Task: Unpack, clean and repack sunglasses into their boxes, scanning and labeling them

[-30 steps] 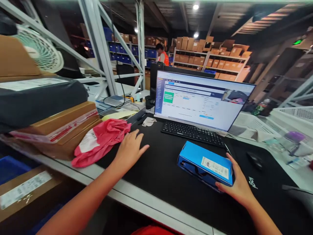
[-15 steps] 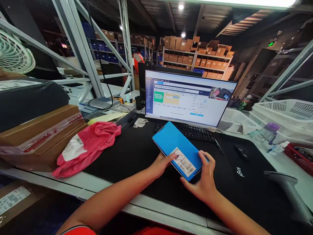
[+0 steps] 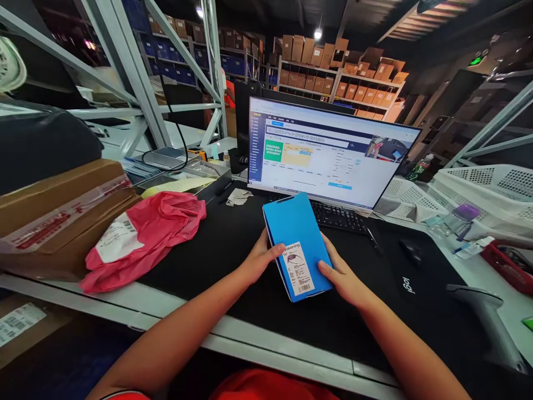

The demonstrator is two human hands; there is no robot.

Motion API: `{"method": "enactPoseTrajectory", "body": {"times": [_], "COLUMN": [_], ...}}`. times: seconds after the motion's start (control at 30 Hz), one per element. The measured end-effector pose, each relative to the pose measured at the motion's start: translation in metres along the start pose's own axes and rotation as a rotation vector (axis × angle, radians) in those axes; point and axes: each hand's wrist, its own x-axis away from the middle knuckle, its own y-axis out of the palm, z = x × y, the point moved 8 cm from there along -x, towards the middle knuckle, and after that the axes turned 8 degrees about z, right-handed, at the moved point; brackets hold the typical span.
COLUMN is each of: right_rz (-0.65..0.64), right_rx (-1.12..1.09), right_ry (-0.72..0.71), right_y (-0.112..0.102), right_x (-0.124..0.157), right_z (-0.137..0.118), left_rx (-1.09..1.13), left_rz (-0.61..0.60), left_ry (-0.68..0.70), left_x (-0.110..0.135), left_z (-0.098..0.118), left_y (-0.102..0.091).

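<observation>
A flat blue box (image 3: 291, 222) is held up over the black desk mat (image 3: 233, 244), between both my hands. Its front carries a white label (image 3: 298, 272) with a barcode and a picture that looks like glasses. My left hand (image 3: 261, 258) grips the left edge, thumb on the face beside the label. From the right side my right hand (image 3: 339, 275) clasps the box, its thumb on the front. The other fingers of both hands are mostly hidden behind the box.
A monitor (image 3: 328, 150) and keyboard (image 3: 341, 218) stand behind the box. Left lie a crumpled pink bag (image 3: 166, 222) and a taped carton (image 3: 62, 216). To the right are a mouse (image 3: 411, 253), a barcode scanner (image 3: 485, 316), white baskets (image 3: 491, 191) and a red tray (image 3: 506, 266).
The blue box has turned more upright, its label now closer to facing me straight. My right hand has shifted from the lower corner up along the right edge.
</observation>
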Motion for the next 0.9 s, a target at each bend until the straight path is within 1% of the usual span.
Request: {"method": "enactPoseTrajectory", "body": {"times": [0.1, 0.2, 0.27, 0.47, 0.67, 0.8, 0.9], "right_rz": [0.034, 0.033, 0.028, -0.005, -0.024, -0.101, -0.074], "right_rx": [-0.079, -0.158, -0.202, -0.296, -0.310, -0.345, -0.362], "right_ry": [0.052, 0.125, 0.162, 0.196, 0.205, 0.275, 0.272], "right_y": [-0.005, -0.011, -0.013, -0.010, -0.012, -0.004, 0.000], "right_x": [-0.001, -0.001, -0.002, -0.007, -0.009, -0.007, -0.006], "right_z": [0.018, 0.037, 0.045, 0.047, 0.047, 0.050, 0.052], "left_rx": [-0.034, -0.051, -0.059, -0.060, -0.075, -0.113, -0.134], "left_rz": [-0.011, -0.023, -0.037, -0.034, -0.029, -0.010, -0.015], "left_ry": [-0.069, -0.135, -0.163, -0.184, -0.204, -0.229, -0.260], "left_x": [-0.002, -0.002, -0.002, -0.005, -0.010, -0.008, -0.007], "left_z": [-0.006, -0.012, -0.015, -0.019, -0.028, -0.032, -0.030], "left_y": [-0.002, -0.001, 0.000, -0.002, -0.005, -0.005, -0.005]}}
